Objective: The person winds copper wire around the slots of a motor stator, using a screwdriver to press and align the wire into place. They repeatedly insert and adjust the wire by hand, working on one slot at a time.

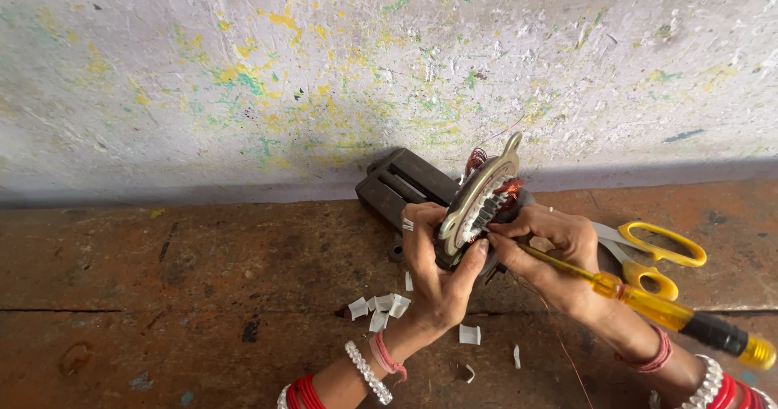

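yellow-handled screwdriver (648, 299) lies in the right hand (551, 251), grip closed on it, tip hidden. left hand (433, 267), palm up, grips a round copper-wound metal stator (480, 194).

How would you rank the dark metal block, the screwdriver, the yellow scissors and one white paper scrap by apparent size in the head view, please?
1. Screwdriver, the longest, though it lies nearer the camera.
2. Dark metal block and yellow scissors: similar, both partly hidden, so unranked.
3. White paper scrap, clearly smallest.
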